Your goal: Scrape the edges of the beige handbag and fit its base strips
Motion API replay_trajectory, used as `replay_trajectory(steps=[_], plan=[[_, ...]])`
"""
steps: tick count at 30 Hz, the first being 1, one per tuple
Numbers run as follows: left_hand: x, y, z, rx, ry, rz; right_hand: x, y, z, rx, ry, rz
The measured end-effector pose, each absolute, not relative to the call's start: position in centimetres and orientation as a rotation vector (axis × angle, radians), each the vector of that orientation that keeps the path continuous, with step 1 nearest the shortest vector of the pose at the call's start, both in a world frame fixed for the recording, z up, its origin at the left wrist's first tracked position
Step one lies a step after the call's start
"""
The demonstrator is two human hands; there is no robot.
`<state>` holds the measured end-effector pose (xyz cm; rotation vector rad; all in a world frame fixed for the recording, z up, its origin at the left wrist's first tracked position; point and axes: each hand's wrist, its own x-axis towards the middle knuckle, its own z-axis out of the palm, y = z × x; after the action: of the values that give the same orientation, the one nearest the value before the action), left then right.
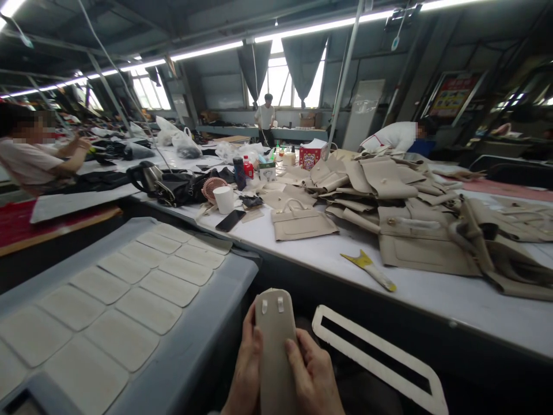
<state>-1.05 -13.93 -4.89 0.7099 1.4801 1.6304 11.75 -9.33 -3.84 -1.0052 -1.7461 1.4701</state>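
The left hand [247,360] and right hand [314,372], two in all, pinch one beige strip [275,351] by its long edges at six o'clock. Its long axis runs twelve to six, rounded end toward twelve, bearing two white tabs [265,306]. One white frame [366,344] sits at five o'clock.

Panels [162,293] on left bench [220,305]; strip [276,363] between fingers [295,358], frame [367,363] right; bag pieces [384,178] on table [319,259] ahead.

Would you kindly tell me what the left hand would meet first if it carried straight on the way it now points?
Beyond the beige piece it holds, the left hand would probably meet the near edge of the white-topped table first, though its height relative to that edge is unclear.
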Motion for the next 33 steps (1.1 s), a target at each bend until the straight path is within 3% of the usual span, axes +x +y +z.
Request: replay_trajectory(steps=[4,11,17,27,33], plan=[[-3.4,-11.0,-2.7,0.852,1.450,1.594,11.9,-9.2,-2.9,-0.986,-1.764,1.483],[-2.1,-9.6,-1.8,0.899,1.495,1.621,10.3,-7.0,-1.7,-1.218,-1.995,1.065],[-1.8,-10.3,-1.8,0.908,1.562,1.601,9.9,-6.5,-3.2,-1.052,-1.818,1.148],[-4.8,-9.0,0.6,1.135,1.283,1.334,10.8,-6.7,-4.4,-0.984,-1.699,1.220],[-2.7,-9.6,-1.6,0.831,1.204,1.573,10.6,-7.1,-4.5,-1.002,-1.550,1.353]])
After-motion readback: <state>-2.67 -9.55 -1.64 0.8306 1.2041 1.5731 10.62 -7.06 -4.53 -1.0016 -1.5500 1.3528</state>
